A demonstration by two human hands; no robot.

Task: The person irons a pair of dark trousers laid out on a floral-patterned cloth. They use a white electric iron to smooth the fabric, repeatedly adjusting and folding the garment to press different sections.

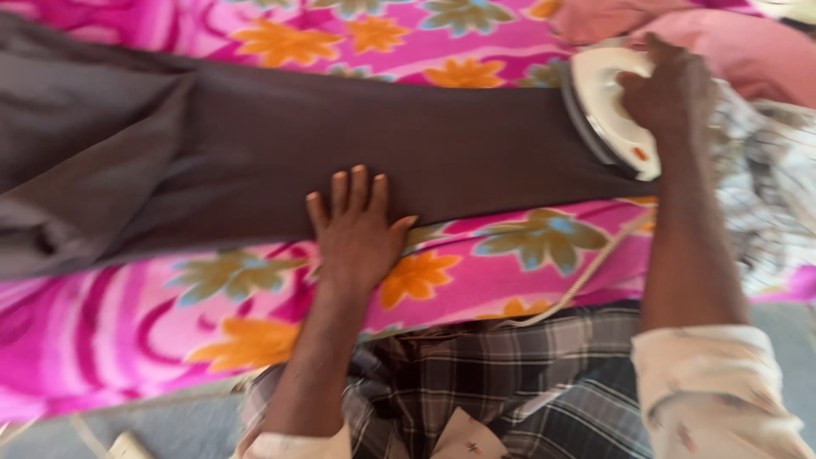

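Left hand (355, 228): flat, fingers spread, pressing the near edge of the dark brown garment (340, 149).
Right hand (671, 89): clenched around the white iron (608, 115).
Iron: on the garment's right end.
Garment: spread across the pink floral blanket (476, 272).

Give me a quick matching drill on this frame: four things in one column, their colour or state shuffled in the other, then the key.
Things:
1. iron
2. garment
3. left hand
4. blanket

Descriptions:
A. pink with orange flowers
B. flat, fingers spread on the cloth edge
C. white, gripped by the right hand
D. dark brown, spread across the blanket

Pairs: 1-C, 2-D, 3-B, 4-A
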